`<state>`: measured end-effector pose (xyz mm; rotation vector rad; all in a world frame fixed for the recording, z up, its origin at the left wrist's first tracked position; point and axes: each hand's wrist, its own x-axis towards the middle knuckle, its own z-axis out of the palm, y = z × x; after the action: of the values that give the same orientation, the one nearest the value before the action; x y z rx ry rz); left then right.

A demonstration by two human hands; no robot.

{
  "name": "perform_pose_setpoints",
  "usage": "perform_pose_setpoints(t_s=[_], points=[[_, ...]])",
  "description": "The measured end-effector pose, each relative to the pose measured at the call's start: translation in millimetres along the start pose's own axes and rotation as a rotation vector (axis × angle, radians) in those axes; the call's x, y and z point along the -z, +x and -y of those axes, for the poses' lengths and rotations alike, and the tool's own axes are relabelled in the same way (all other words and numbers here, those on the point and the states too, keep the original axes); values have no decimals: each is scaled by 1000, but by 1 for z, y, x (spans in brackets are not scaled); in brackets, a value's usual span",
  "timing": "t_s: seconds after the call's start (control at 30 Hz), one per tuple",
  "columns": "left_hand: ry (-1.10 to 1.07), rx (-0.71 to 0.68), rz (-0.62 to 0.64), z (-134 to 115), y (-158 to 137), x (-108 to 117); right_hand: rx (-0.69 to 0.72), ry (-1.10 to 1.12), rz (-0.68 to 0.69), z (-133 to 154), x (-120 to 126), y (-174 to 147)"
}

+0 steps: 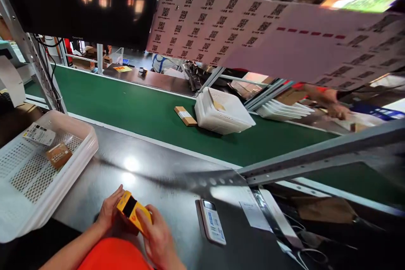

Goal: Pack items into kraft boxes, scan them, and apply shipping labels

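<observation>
Low in the view, just above the near edge of the dark steel worktop (177,219), both hands hold a small yellow box (132,210) with a black panel on its upper face. The left hand (109,213) cups its left end, fingers curled together around the edge, while the right hand (158,236) pinches the right end between thumb on top and fingers beneath. The box looks like light, stiff printed card: likely easy to lift and turn, firm enough at its corners and short ends to be gripped there, though its broad faces would probably dent under a hard squeeze and its glossy skin may slide a little under dry fingers. To the left, partly off the worktop's edge, sits a white perforated tray (79,152) holding a brown card packet (58,155) and a white labelled packet (39,134), lying apart from each other. Right of the hands, a flat labelled device (211,221) lies face up on the steel. Beyond runs a green conveyor belt (126,101), carrying a second white basket (234,124) with something small and tan inside it, and a brown labelled carton (185,115) just beside it on the left. Overhead hangs a sheet of printed codes (209,25); across the belt another person's arm (325,97) reaches over a far bench.
</observation>
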<state>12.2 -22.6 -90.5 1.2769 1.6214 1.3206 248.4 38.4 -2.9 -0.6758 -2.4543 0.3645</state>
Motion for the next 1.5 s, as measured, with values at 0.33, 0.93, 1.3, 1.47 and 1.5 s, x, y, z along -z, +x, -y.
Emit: perform_pose_setpoints(t_s=[0.33,0.93,1.3,1.47,1.5], points=[[-188,307,-360,-54,0,12,20,52,-21,-12,1,-18],[-341,821,-96,-84,18,8,59,-8,277,-7,25,9],[-85,580,-163,-51,40,23,-104,-121,473,-9,32,-21],[-236,504,-46,-46,66,10,-174,-127,354,-2,17,-39],[-269,505,-12,-45,73,5,-187,-138,324,0,15,-41]])
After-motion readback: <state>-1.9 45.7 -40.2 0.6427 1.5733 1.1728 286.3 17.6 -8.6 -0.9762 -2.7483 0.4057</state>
